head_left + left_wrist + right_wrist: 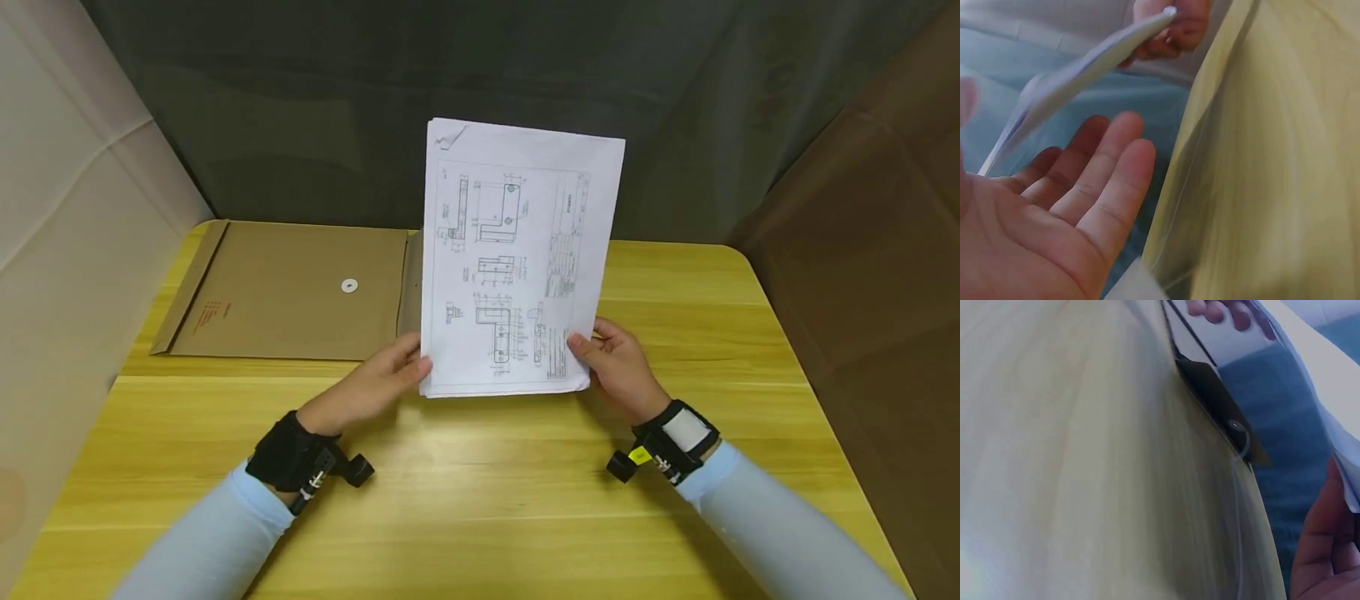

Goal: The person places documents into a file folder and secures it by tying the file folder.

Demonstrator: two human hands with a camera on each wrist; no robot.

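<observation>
Already out of the brown kraft string-tie envelope [288, 292] lying flat on the yellow wooden table [480, 500], the white stack of printed drawing sheets [517, 258] stood upright, my left hand [371, 387] and right hand [618, 367] each pinching a bottom corner, not yet laid down.

You hold the sheets [517, 258] upright at table centre, drawings facing you, top edge at twelve o'clock, bottom edge near the tabletop.
</observation>
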